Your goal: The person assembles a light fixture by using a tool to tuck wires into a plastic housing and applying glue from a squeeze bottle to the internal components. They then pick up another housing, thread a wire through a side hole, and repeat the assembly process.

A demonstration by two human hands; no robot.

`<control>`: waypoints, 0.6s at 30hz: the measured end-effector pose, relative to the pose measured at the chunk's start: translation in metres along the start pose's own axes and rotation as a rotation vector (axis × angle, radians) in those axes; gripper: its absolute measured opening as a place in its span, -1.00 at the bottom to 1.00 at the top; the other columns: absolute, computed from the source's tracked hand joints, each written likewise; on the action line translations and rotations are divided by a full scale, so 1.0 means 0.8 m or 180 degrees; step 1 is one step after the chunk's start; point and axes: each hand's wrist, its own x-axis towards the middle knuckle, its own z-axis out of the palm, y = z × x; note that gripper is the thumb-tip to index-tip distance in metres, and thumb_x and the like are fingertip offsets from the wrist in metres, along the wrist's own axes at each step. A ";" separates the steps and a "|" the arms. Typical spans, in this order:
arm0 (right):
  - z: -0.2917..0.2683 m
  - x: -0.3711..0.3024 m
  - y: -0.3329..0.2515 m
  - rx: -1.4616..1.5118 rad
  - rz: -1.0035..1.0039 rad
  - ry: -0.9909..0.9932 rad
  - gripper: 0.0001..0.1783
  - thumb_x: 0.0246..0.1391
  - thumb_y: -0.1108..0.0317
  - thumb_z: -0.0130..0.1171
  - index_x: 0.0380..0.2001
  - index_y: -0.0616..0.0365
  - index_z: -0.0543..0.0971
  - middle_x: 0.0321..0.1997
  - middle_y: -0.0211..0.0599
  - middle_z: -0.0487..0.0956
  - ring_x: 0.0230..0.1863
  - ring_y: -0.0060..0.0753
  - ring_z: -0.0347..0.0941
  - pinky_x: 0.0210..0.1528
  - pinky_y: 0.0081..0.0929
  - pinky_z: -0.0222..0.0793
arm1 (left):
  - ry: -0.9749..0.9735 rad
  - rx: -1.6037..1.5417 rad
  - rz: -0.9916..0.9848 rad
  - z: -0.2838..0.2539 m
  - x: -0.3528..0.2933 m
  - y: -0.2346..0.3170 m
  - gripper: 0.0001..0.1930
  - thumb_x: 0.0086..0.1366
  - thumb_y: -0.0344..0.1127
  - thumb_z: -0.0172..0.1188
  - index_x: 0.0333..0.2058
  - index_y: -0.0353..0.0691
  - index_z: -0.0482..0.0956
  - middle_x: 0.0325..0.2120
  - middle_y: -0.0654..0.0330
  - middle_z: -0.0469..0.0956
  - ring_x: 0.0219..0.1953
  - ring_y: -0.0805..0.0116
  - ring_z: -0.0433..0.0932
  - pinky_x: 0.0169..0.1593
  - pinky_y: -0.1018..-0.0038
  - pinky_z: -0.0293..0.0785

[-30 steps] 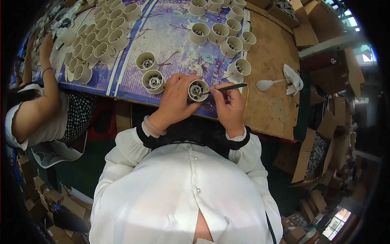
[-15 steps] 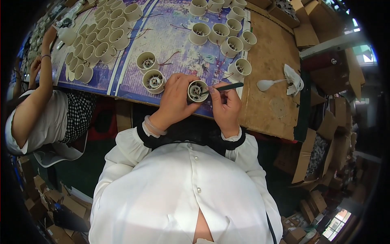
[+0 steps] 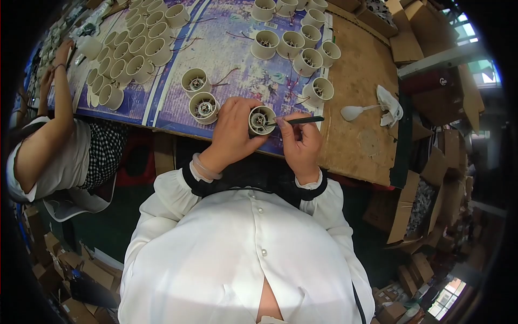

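Observation:
A round cream-coloured housing (image 3: 252, 127) with metal parts inside sits in my left hand (image 3: 232, 130), whose fingers wrap its left side. My right hand (image 3: 301, 141) is closed round dark tweezers (image 3: 305, 120). The tool lies nearly level, and its thin tip reaches into the housing's open top; exactly what it touches in there is too small to tell. Just left of my left hand stand two similar housings (image 3: 203, 108) with metal parts inside. Red and dark wires (image 3: 224, 80) stick out beside the farther one.
Several cream housings (image 3: 291, 44) stand at the far right of the purple sheet, more (image 3: 139, 69) at the left. A white squeeze bottle (image 3: 352, 113) and crumpled tissue (image 3: 389, 106) lie on the brown board (image 3: 362, 70). A co-worker's arm (image 3: 63, 102) reaches over the table at left.
The tweezers' handle has tipped lower in my right hand, with the tip still inside the housing. My left hand stays almost still. At left, the co-worker's arms have shifted.

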 end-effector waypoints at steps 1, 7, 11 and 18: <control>0.000 0.001 -0.001 -0.0023 -0.0042 -0.0011 -0.90 0.12 0.48 0.24 -0.35 0.27 0.53 -0.43 -0.43 0.51 -0.51 -0.69 0.30 -0.47 -0.70 0.22 | -0.0001 -0.0015 0.0000 0.000 0.000 0.000 -0.43 -0.14 -0.33 0.40 -0.10 -0.21 0.39 -0.20 0.11 0.46 -0.06 0.03 0.37 0.01 0.25 0.29; -0.002 0.003 -0.003 -0.0076 -0.0141 -0.0069 -0.90 0.12 0.48 0.24 -0.35 0.28 0.53 -0.41 -0.41 0.51 -0.51 -0.68 0.31 -0.47 -0.70 0.22 | 0.0052 -0.0040 0.0072 -0.002 0.002 0.003 -0.47 -0.09 -0.38 0.40 -0.10 -0.22 0.42 -0.20 0.08 0.46 -0.13 0.02 0.40 -0.06 0.27 0.33; -0.001 0.002 -0.003 0.0021 -0.0073 -0.0044 -0.91 0.11 0.48 0.24 -0.35 0.28 0.54 -0.41 -0.41 0.50 -0.50 -0.67 0.31 -0.47 -0.69 0.22 | 0.0052 -0.0014 0.0079 -0.002 0.003 0.002 -0.47 -0.09 -0.38 0.40 -0.10 -0.23 0.42 -0.20 0.09 0.46 -0.13 0.02 0.40 -0.05 0.27 0.34; -0.003 0.009 -0.015 -0.0130 -0.0343 -0.0088 -0.92 0.07 0.49 0.27 -0.37 0.25 0.56 -0.44 -0.36 0.51 -0.50 -0.58 0.34 -0.48 -0.61 0.22 | 0.0037 0.0030 0.0107 0.000 0.000 0.002 -0.44 -0.14 -0.36 0.40 -0.10 -0.21 0.40 -0.20 0.12 0.46 -0.09 0.02 0.38 -0.01 0.25 0.29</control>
